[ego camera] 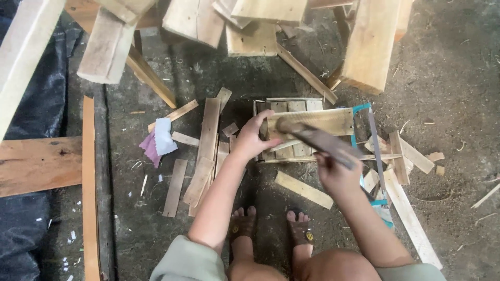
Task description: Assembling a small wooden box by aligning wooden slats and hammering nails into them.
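Observation:
A small crate of wooden slats (297,106) sits on the dirt floor in front of me. Across its top lies a wider plank (328,121), and my left hand (253,136) grips that plank's left end and the crate's edge. My right hand (336,174) is shut on the handle of a hammer (312,138), blurred with motion, whose head is over the plank near my left fingers. Any nail under it is hidden.
Loose slats (208,135) lie left of the crate, another slat (303,190) near my feet, more offcuts at right. A teal-framed saw (374,151) lies right of the crate. Pink and white sandpaper sheets (159,140) lie left. Large planks (372,44) are stacked beyond.

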